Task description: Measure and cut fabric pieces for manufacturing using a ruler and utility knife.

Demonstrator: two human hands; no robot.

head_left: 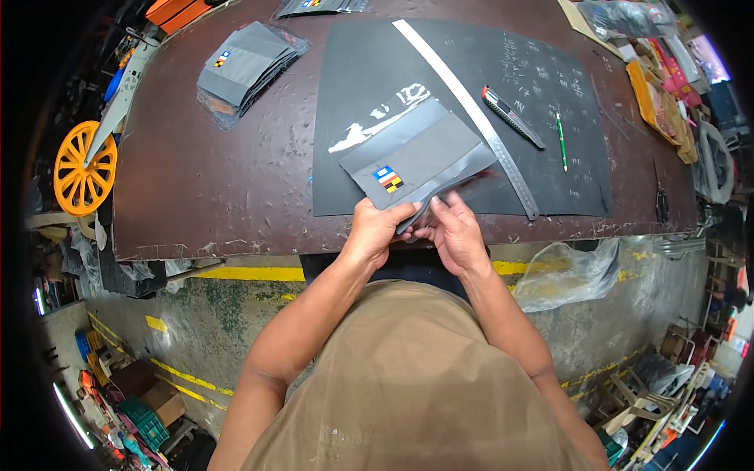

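A grey flat pouch point(424, 147) with a coloured flag patch lies tilted over the near edge of a black mat point(463, 71). My left hand point(375, 229) is closed on its near corner, thumb on top and fingers underneath. At the same edge, my right hand point(457, 233) pinches the layers with thumb and bent fingers, where clear plastic seems to show beneath. The exact grip of the right fingertips is partly hidden. Past the pouch, a strip of clear glossy plastic point(369, 133) catches the light.
On the mat lie a steel ruler point(471, 106), a red-tipped box cutter point(512, 118) and a green pencil point(561, 141). A stack of similar grey pouches point(243, 71) rests at the far left of the brown table point(204, 173). An orange wheel point(86, 169) stands by the left edge; scissors point(661, 204) lie right.
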